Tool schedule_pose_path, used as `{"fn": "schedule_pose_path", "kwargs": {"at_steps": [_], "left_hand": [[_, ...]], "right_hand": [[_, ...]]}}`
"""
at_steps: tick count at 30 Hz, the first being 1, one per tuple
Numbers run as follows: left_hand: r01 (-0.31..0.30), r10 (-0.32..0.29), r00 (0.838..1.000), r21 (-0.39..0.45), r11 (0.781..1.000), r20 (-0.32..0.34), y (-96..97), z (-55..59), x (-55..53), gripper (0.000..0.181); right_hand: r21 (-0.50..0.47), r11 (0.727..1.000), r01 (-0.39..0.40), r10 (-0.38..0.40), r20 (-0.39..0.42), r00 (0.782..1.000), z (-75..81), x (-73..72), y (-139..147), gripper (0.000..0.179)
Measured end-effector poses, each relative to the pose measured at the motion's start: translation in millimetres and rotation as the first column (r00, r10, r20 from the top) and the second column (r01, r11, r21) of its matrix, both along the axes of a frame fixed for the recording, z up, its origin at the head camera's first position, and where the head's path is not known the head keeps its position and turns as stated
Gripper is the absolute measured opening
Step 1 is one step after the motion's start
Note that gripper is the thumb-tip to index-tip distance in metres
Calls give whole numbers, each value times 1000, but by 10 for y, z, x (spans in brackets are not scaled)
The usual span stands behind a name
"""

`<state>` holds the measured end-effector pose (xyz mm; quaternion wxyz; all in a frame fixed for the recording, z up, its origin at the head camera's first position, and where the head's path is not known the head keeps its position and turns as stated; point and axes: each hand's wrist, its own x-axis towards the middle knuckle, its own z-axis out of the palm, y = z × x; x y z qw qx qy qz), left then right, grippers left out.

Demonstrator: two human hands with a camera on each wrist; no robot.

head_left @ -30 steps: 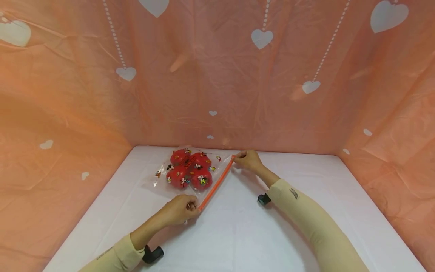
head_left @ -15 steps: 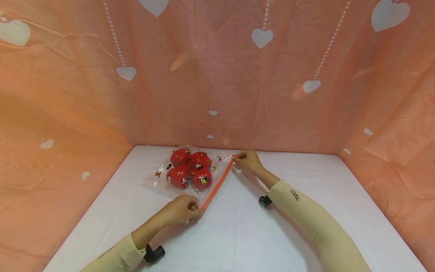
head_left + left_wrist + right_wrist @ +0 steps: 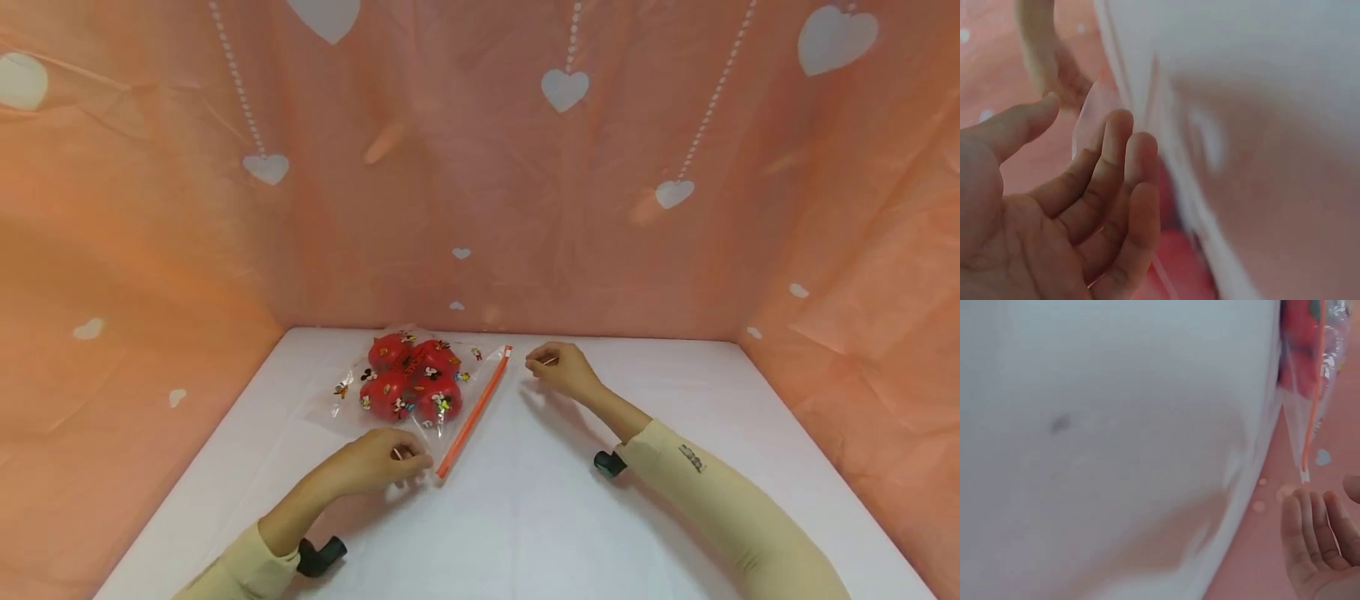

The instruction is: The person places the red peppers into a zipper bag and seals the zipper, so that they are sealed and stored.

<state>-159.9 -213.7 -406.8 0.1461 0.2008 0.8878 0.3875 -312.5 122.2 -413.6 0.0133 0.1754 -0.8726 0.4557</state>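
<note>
A clear zip bag point(image 3: 412, 375) printed with small cartoon figures lies on the table, holding several red round objects point(image 3: 386, 396). Its orange zip strip point(image 3: 474, 415) runs diagonally along the near right side. By the strip's near end is my left hand point(image 3: 371, 465), thumb and fingers parted with nothing between them; the left wrist view shows the fingers point(image 3: 1113, 187) loosely bent. My right hand point(image 3: 566, 369) hovers just right of the strip's far end, holding nothing. In the right wrist view its fingers point(image 3: 1316, 531) are nearly straight, a short way from the strip's white-tipped end point(image 3: 1305, 477).
A white cloth covers the table point(image 3: 555, 517). Orange curtains point(image 3: 510, 217) with white hearts enclose the back and both sides. Black wrist devices point(image 3: 321, 557) stick out below both beige sleeves point(image 3: 720, 508).
Both hands have let go of the zip strip's ends. The left has drawn slightly left and the right a little to the right, while the bag stays on the table.
</note>
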Motion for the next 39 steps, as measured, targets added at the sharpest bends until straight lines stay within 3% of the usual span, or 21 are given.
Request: {"fn": "schedule_pose_path", "kwargs": {"at_steps": [5,10,13,16,20,27,30,36,39], "left_hand": [[5,-6,996,-4,1000,-85,-157,123,-45,23],[-56,46,981,-49,997,-186,-294,217,-111,20],[-91,76,963,-45,995,-257,-377,241,-154,16],[-123,99,928,-43,992,-358,-436,243,-203,17],[-182,131,886,-73,981,-445,-475,232,-260,31],[-226,109,864,-186,956,-492,-525,139,-320,59],[-237,87,864,-247,940,-495,-545,104,-330,69],[-247,98,902,-317,916,-421,-581,49,-347,87],[-249,102,907,-325,912,-407,-586,35,-353,89]], "right_hand": [[86,996,40,-36,-47,998,76,179,206,18],[156,987,47,-33,-86,996,116,383,459,25],[194,980,35,-8,-142,990,110,492,589,28],[237,970,54,-9,-189,982,116,586,695,34],[283,956,81,-18,-217,976,128,697,807,44],[337,939,75,24,-279,960,20,838,970,60],[384,921,65,50,-283,958,-8,880,1008,71],[518,854,46,64,-192,979,-8,973,1054,94],[543,839,39,64,-169,984,-9,999,1067,97]]}}
